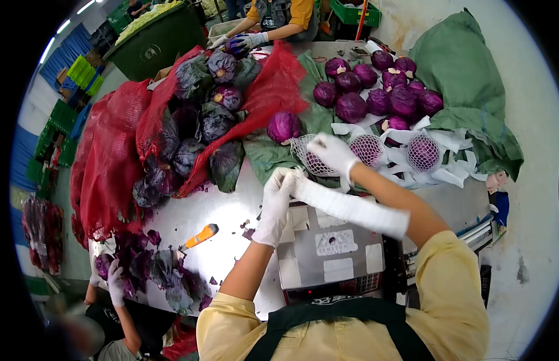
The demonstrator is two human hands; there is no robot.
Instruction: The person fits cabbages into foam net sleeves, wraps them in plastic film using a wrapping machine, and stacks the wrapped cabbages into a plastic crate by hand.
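Observation:
My left hand [274,207], in a white glove, pinches the end of a white foam net sleeve [355,209]. The sleeve stretches to the right beneath my right forearm, over a metal scale [333,243]. My right hand [332,153], also gloved, is at a red cabbage in foam netting [314,161] and partly covers it. Its fingers look curled together; anything between them is hidden. A bare red cabbage [284,127] lies just behind. Two more netted red cabbages, one in the middle [367,150] and one farther right [423,153], sit beside my right hand.
Several trimmed cabbages [352,107] lie on green sacking [466,72]. Red mesh sacks [111,156] with leafy cabbages fill the left. An orange utility knife [201,236] rests on the metal table [228,210]. One co-worker's gloved hands [116,283] handle cabbage at lower left; another person [279,21] works opposite.

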